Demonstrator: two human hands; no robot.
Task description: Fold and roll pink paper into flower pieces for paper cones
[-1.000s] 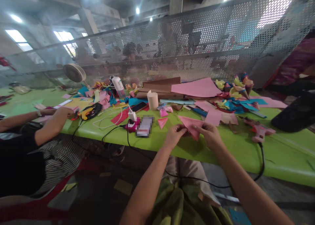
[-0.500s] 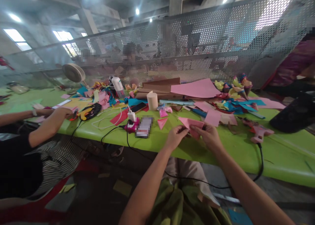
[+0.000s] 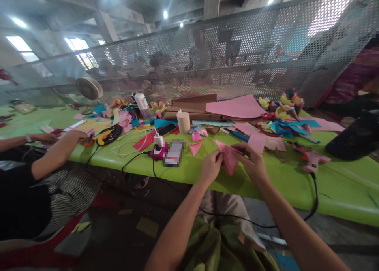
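Note:
Between my two hands is a folded piece of pink paper (image 3: 228, 159), its lower corner pointing down over the table's front edge. My left hand (image 3: 211, 165) pinches its left side. At the upper right, the fingers of my right hand (image 3: 250, 158) close on the paper's edge. A small folded pink triangle (image 3: 195, 148) lies on the green table (image 3: 195, 172), left of the paper and beyond my left hand. Flat pink sheets (image 3: 257, 142) lie just beyond my right hand.
A pink glue gun (image 3: 312, 160) with a black cable lies to the right. Left of my hands are a phone (image 3: 174, 153) and a white plug (image 3: 158, 138). A cream paper roll (image 3: 183, 123) stands behind. A co-worker's arm (image 3: 56, 154) reaches over the table at left.
The pink paper has been turned and folded, so its point now hangs lower. My right hand has shifted slightly up along it. The co-worker's arms moved a little.

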